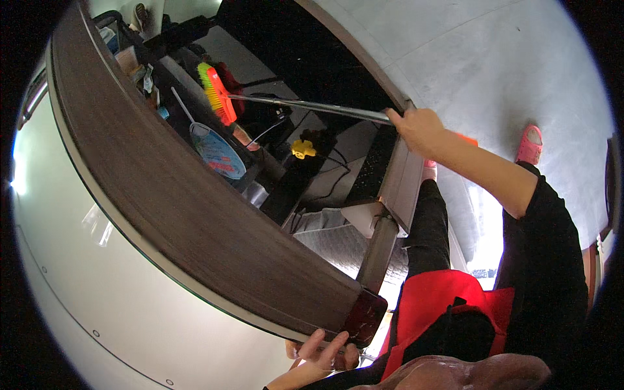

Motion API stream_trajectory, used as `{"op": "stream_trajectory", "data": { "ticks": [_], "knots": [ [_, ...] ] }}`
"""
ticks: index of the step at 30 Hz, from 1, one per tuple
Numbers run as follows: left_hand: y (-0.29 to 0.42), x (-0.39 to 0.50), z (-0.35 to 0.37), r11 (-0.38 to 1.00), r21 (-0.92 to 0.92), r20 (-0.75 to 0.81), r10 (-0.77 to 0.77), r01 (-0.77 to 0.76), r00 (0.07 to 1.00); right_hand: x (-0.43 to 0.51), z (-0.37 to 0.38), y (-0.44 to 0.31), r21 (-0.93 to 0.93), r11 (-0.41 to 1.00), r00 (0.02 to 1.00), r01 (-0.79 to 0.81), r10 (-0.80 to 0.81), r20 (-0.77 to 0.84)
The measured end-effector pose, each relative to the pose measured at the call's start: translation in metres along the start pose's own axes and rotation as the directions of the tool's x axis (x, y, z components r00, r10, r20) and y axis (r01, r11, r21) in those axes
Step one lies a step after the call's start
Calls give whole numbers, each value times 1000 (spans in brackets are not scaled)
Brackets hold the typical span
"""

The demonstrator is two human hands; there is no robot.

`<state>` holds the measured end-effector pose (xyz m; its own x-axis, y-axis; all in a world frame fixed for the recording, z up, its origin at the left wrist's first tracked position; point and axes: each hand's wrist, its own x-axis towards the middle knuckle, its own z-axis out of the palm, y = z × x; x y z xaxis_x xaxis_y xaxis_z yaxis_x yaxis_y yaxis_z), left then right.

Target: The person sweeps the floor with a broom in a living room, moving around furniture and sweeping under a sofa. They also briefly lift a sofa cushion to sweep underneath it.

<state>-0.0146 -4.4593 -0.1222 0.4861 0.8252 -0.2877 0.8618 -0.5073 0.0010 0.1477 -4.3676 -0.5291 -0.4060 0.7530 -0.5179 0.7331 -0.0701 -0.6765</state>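
Observation:
My right hand (417, 129) grips the metal handle (317, 106) of a brush broom. The broom's orange head (222, 96), with green and yellow bristles, lies at the handle's far end inside a dark, open-topped compartment. My left hand (324, 353), at the lower edge of the view, holds the edge of a long dark-brown panel (195, 214) near its dark corner piece. The panel has a glossy white face on its outer side. A blue paddle-shaped hand fan (218, 150) and a yellow object (303, 149) with a dark cord lie below the broom head.
Assorted items and packets (146, 80) fill the compartment's upper left, near a shoe (140, 17). A brown frame rail (402, 185) runs between the compartment and my legs. Grey quilted fabric (336, 234) lies under it. My feet in pink clogs (530, 145) stand on grey floor (487, 73).

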Motion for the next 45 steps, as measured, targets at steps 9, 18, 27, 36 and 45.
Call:
{"op": "stream_trajectory", "data": {
  "ticks": [9,18,27,36,45],
  "knots": [
    [-18,-1,-28,952,-19,438,283,-306,854,56,30,-59,400,905,972,-144,54,227],
    [-5,4,5,997,-34,66,73,-71,995,-121,-37,79,426,897,990,-118,75,116],
    [4,14,13,993,-119,-74,-19,10,997,-458,-157,44,357,819,881,-448,473,19],
    [6,14,14,992,-122,-121,-31,16,992,-442,-136,17,497,778,896,-383,444,-5],
    [6,15,15,997,-71,-126,7,-16,992,-328,-58,43,360,874,919,-327,383,-93]
  ]
}}
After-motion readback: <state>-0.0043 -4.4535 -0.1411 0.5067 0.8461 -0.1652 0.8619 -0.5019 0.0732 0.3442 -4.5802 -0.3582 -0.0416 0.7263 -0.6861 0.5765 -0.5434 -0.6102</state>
